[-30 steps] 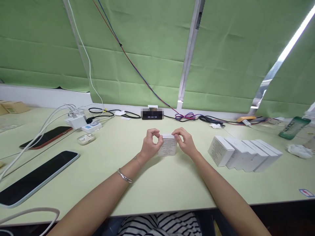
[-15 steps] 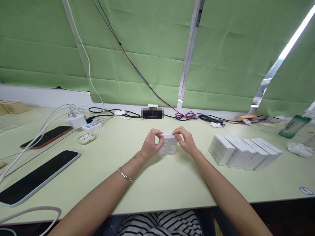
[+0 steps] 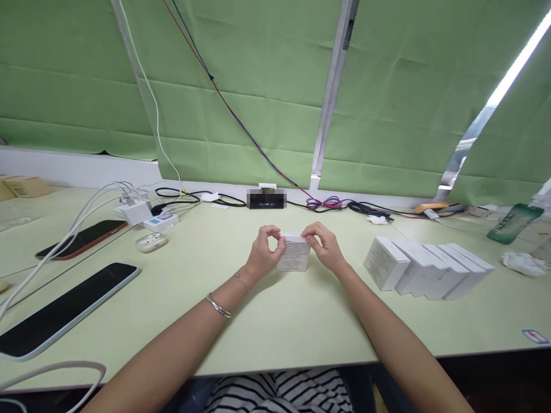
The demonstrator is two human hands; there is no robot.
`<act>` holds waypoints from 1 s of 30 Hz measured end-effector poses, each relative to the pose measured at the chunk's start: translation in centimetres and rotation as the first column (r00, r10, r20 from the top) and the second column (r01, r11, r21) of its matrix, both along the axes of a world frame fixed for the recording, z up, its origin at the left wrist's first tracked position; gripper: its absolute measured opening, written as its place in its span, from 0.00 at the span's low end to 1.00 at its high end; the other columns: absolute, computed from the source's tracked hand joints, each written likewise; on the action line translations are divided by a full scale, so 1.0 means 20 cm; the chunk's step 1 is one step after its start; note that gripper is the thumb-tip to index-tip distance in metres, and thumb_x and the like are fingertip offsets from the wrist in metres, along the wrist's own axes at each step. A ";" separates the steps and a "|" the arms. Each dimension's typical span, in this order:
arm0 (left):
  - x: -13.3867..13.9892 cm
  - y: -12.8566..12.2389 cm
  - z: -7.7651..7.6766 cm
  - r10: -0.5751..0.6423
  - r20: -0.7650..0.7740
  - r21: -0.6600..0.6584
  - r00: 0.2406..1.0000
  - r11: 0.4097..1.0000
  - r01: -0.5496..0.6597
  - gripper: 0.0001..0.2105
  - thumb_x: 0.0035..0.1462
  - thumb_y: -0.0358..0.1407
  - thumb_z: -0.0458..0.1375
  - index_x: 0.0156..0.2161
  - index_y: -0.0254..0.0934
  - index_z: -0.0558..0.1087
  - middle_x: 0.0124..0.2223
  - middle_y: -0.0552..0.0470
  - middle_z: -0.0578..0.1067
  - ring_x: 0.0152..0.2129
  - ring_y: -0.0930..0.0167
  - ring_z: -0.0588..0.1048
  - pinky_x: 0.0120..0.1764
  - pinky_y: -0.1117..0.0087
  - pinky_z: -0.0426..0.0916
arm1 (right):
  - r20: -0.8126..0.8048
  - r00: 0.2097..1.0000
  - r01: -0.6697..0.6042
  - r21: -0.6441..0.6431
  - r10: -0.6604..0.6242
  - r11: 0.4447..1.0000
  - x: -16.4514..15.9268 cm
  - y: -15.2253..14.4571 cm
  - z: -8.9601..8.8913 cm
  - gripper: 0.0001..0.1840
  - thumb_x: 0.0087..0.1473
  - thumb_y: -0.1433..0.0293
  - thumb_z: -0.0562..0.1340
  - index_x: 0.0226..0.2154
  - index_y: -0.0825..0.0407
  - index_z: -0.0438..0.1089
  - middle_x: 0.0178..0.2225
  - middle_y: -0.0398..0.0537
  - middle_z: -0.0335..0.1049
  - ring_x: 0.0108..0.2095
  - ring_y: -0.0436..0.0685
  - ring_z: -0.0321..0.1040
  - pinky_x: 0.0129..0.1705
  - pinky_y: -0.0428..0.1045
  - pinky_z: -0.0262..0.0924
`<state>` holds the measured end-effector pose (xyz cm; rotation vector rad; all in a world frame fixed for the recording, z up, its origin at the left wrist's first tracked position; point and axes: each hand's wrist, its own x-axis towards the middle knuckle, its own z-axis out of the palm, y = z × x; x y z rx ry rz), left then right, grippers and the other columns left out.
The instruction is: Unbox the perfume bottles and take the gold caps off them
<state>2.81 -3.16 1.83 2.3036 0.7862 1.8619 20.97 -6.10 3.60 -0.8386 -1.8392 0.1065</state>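
Observation:
A small white box [image 3: 294, 256] with fine grey print on its near face stands upright on the table in front of me. My left hand [image 3: 266, 250] pinches its upper left corner between thumb and index finger. On the opposite side, my right hand [image 3: 323, 245] grips the upper right corner in the same way. The box's lower edge appears to rest on the tabletop. To the right stands a row of several similar white boxes [image 3: 386, 263], leaning close together; the nearest one shows printed text on its side.
Two phones, one black with a light-blue edge [image 3: 64, 312] and one with a red edge [image 3: 92, 238], lie at left. An earbud case [image 3: 151, 242] and white chargers [image 3: 134, 211] sit behind. Cables [image 3: 370, 207] run along the wall. A green bottle [image 3: 515, 222] lies far right.
Almost nothing differs. My left fingertips have shifted very slightly at the box's upper left corner; the box and my right hand stay in place.

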 end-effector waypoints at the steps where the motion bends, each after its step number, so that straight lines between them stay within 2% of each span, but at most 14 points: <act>1: 0.00 0.00 0.00 -0.002 -0.002 0.007 1.000 1.000 0.002 0.10 0.52 0.30 0.53 0.39 0.39 0.58 0.29 0.57 0.66 0.26 0.75 0.71 0.32 0.70 0.69 | -0.004 1.000 -0.006 -0.003 0.006 1.000 0.00 0.00 0.00 0.08 0.55 0.71 0.52 0.30 0.50 0.66 0.30 0.46 0.66 0.34 0.53 0.63 0.37 0.50 0.60; 16: 0.01 0.02 -0.02 -0.054 0.023 0.010 0.998 0.998 0.054 0.11 0.52 0.29 0.53 0.40 0.39 0.58 0.28 0.58 0.64 0.23 0.77 0.68 0.29 0.73 0.68 | -0.069 0.995 -0.081 -0.067 0.076 0.994 0.01 0.00 0.01 0.09 0.54 0.72 0.53 0.30 0.50 0.68 0.30 0.46 0.64 0.34 0.53 0.63 0.38 0.51 0.59; 24: 0.00 0.02 -0.02 -0.086 0.053 -0.046 0.995 0.995 0.088 0.12 0.52 0.29 0.54 0.41 0.39 0.57 0.29 0.57 0.66 0.23 0.77 0.68 0.28 0.73 0.68 | -0.088 0.991 -0.107 -0.085 0.100 0.991 0.01 0.00 0.01 0.09 0.53 0.73 0.53 0.30 0.50 0.69 0.30 0.46 0.65 0.35 0.54 0.63 0.40 0.52 0.58; 30: 0.00 0.01 -0.01 -0.076 0.031 -0.023 0.997 0.997 0.077 0.11 0.51 0.29 0.54 0.40 0.38 0.57 0.28 0.57 0.65 0.23 0.77 0.68 0.28 0.73 0.68 | -0.227 0.964 -0.182 -0.172 0.141 0.968 0.02 0.01 0.00 0.12 0.49 0.76 0.52 0.27 0.50 0.71 0.30 0.46 0.66 0.35 0.54 0.64 0.40 0.51 0.57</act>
